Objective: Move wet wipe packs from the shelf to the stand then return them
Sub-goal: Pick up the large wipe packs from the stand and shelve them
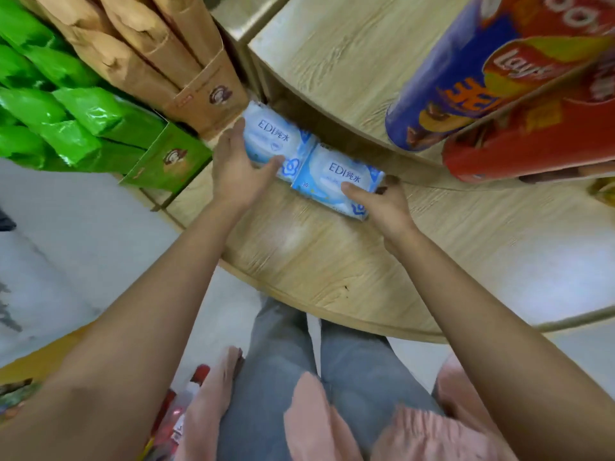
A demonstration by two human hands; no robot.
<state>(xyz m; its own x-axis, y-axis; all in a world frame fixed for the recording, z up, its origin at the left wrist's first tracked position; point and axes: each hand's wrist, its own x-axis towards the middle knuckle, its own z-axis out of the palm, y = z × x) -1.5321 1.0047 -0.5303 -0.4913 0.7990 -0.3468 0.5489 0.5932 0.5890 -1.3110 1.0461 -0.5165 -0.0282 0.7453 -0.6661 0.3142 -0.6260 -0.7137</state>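
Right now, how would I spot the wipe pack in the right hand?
Find the round wooden stand and the blue crisp tube on it. One tier lower lie two pale blue plastic wipe packs; it is the right pack, farther from the brown paper bags, in the right hand.

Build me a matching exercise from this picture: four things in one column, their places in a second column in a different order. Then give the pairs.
Things
1. left wet wipe pack
2. right wet wipe pack
3. green bags
4. blue chip can

Places
a. on the upper wooden tier, beside the red chip can
b. gripped by the left hand
c. in the green carton at far left
d. gripped by the right hand

Pairs: 1-b, 2-d, 3-c, 4-a
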